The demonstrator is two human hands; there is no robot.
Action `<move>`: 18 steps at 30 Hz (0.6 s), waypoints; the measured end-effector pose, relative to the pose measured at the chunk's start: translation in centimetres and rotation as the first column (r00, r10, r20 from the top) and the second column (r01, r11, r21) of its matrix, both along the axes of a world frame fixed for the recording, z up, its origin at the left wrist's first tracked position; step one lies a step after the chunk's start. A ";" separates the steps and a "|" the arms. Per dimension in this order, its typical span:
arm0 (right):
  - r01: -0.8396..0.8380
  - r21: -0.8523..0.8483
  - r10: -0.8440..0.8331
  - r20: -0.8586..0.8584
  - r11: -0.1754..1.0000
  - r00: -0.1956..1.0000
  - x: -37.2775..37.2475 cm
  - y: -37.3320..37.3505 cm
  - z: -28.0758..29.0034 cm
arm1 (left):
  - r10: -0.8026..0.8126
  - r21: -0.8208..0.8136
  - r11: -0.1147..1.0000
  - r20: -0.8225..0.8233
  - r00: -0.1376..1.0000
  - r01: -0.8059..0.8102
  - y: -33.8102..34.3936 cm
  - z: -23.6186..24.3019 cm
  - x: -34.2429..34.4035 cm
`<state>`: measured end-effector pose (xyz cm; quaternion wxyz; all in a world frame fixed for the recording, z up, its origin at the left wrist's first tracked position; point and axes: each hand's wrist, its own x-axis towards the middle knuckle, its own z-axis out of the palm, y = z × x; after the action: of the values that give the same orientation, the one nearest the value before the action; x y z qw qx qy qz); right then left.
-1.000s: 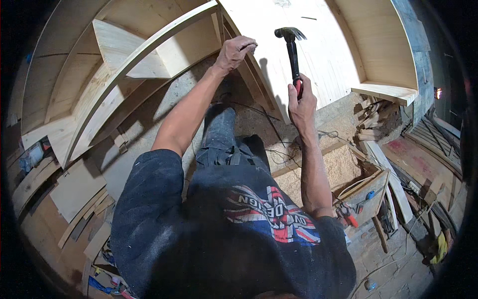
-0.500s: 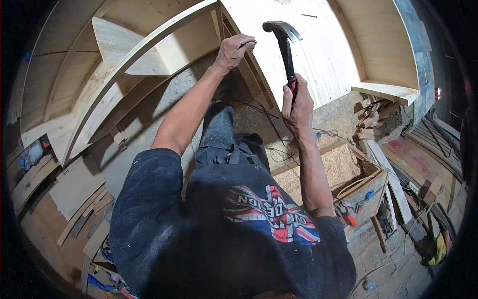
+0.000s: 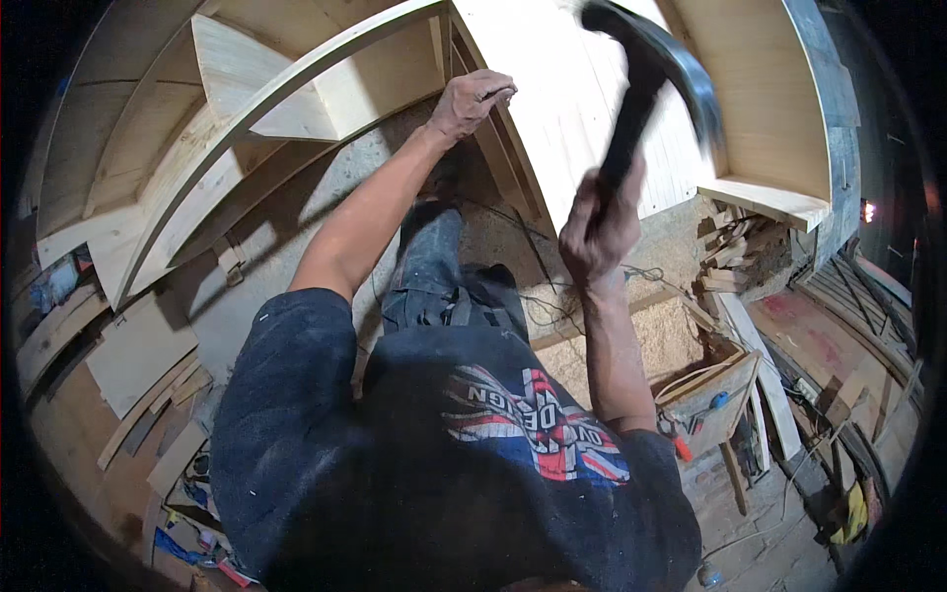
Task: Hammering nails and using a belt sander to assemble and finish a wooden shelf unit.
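My right hand point(image 3: 602, 222) is wrapped round the handle of a black claw hammer point(image 3: 641, 69). The hammer is raised, and its steel claw is smeared by motion. My left hand point(image 3: 472, 105) is closed, fingers pressed together, near the edge of a pale wooden panel point(image 3: 552, 109). A small dark sliver shows at its fingertips, too small to name. The panel lies under both hands, brightly lit. To the left of my left hand a curved wooden frame point(image 3: 266, 94) bends round, with a triangular wooden piece point(image 3: 252, 74) inside it.
An upright wooden side point(image 3: 755, 89) stands at the right of the panel. Offcuts point(image 3: 728, 252) are heaped below it. A wooden box point(image 3: 715, 390) with pliers and sawdust point(image 3: 631, 350) is beside my right forearm. Boards point(image 3: 143, 360) lie on the floor at the left.
The hammer has come up and to the right, looking larger, its head tilted and blurred. My right hand has turned with it. My left hand stays closed, almost in the same place.
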<state>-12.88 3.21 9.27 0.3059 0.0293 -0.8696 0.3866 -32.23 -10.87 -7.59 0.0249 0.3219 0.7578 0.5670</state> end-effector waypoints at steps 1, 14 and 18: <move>-0.055 -0.060 0.046 -0.142 0.997 0.989 0.7 0.3 -1.5 | 0.000 0.004 1.000 0.001 1.000 0.000 0.2 0.2 0.2; 0.045 -0.039 -0.027 0.382 0.998 0.924 3.1 1.9 -6.1 | -0.006 -0.042 0.999 -0.049 0.999 0.004 0.5 0.2 0.1; 0.042 0.086 -0.085 0.600 0.995 0.795 1.1 0.2 -1.9 | -0.007 -0.030 1.000 -0.062 0.998 0.005 0.1 -0.2 -0.2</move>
<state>-11.78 3.43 7.40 0.0251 -0.1141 -0.9347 0.3356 -32.43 -10.74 -7.79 0.0078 0.3412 0.7656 0.5454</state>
